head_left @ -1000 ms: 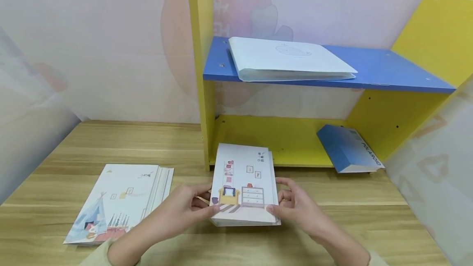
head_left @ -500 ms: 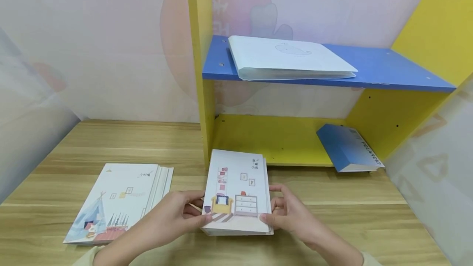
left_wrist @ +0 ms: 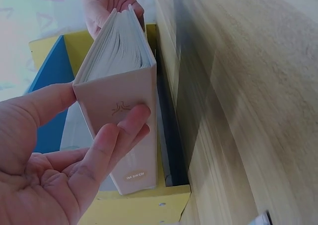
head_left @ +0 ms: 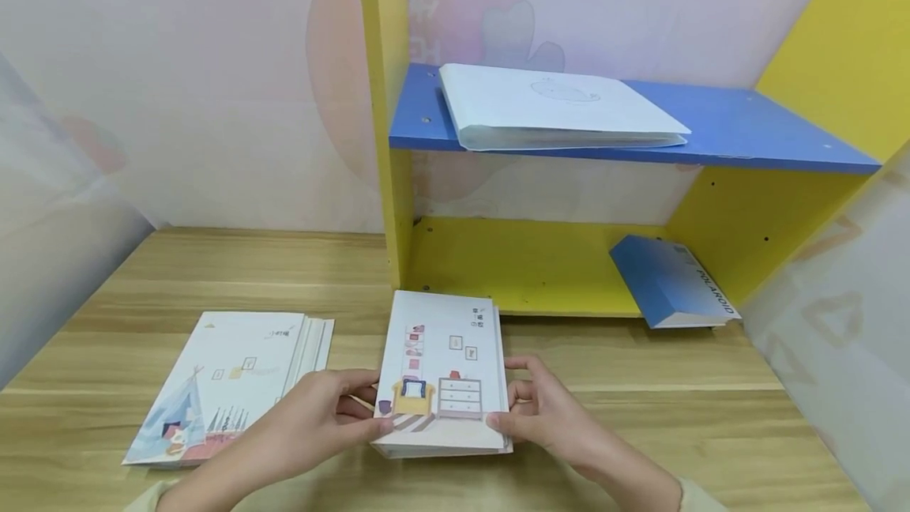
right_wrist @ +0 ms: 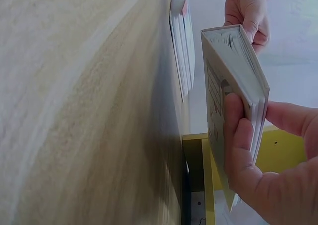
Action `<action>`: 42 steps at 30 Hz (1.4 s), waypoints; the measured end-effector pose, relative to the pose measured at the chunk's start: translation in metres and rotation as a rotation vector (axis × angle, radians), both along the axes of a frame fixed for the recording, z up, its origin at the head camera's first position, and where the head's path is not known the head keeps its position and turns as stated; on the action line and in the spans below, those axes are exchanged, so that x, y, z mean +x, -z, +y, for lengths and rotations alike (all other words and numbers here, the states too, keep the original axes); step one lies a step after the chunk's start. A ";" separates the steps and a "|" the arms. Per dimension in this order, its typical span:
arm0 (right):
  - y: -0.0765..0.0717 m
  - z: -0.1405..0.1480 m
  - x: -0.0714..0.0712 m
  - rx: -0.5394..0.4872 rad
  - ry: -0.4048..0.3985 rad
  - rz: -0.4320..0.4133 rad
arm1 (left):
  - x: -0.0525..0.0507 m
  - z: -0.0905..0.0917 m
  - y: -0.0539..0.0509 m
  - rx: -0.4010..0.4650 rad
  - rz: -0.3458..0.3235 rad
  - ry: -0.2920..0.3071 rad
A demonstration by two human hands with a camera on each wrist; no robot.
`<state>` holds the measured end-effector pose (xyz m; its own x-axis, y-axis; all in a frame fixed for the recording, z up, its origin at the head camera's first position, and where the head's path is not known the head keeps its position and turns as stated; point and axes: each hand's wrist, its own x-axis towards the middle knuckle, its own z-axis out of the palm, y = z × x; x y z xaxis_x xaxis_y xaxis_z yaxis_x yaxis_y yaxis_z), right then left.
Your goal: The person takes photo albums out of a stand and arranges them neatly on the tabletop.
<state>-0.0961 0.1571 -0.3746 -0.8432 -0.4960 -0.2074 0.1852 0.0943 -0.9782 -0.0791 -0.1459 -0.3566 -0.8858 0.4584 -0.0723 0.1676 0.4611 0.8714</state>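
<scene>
A thick white photo album (head_left: 441,354), its cover printed with a yellow armchair and a chest of drawers, is raised over the wooden table. My left hand (head_left: 323,413) grips its left side, thumb at the cover's edge and fingers against the spine (left_wrist: 117,96). On the opposite side, my right hand (head_left: 550,413) pinches the page edges, with the thumb on the front cover and fingers underneath. The right wrist view shows a gap between the album (right_wrist: 233,61) and the table. Left of it lies a similar album with a tent picture (head_left: 220,385).
Behind the album stands a yellow shelf unit (head_left: 529,263) with a blue upper board (head_left: 739,121). A white whale-print album (head_left: 562,105) lies on that board. A blue book marked POLAROID (head_left: 671,283) lies at the lower right, jutting past the shelf's front edge.
Both hands have carried the album left and toward me, away from the lower shelf. Their grip looks the same. The other albums and the blue book stay in place.
</scene>
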 end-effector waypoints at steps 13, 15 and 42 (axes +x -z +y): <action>0.004 -0.017 -0.002 0.032 -0.017 0.014 | 0.002 -0.017 0.003 -0.026 -0.027 -0.033; 0.004 -0.020 -0.003 0.034 -0.016 0.019 | 0.002 -0.020 0.004 -0.022 -0.022 -0.027; 0.006 -0.055 -0.005 0.032 -0.006 -0.006 | 0.006 -0.055 0.011 -0.117 0.012 -0.068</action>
<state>-0.1015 0.1022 -0.3808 -0.8391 -0.4936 -0.2284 0.1903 0.1269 -0.9735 -0.0731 -0.2008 -0.3679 -0.9155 0.3867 -0.1110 0.1427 0.5700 0.8092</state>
